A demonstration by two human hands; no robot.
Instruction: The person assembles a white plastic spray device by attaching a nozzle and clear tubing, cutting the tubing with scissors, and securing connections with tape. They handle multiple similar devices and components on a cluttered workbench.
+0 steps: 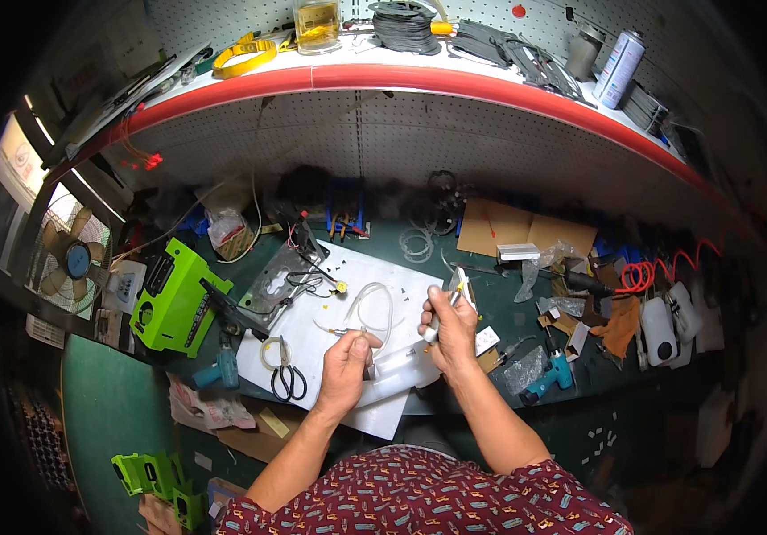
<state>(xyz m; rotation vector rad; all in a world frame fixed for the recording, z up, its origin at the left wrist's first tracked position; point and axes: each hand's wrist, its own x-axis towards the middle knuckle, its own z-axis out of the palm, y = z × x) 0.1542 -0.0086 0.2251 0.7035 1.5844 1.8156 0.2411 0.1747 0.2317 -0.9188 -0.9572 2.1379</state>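
My left hand (346, 367) is closed around the left end of a translucent white plastic container (406, 376). At its thumb sits a small fitting, with a looped clear tube (390, 308) beyond it on the white sheet. My right hand (453, 328) is closed on a slim white tool (432, 331), held upright just above the container's right end. A yellow part (458, 287) shows at the top of that hand; the fingers hide how it joins the tool. Black-handled scissors (289, 382) lie left of my left hand.
A white sheet (312, 343) covers the middle of the green bench. Bright green housing (174, 303) and a fan (76, 259) stand at the left. To the right lie a teal power drill (548, 379), cardboard (526, 230) and a coiled red hose (640, 276). A red-edged shelf (312, 78) spans above.
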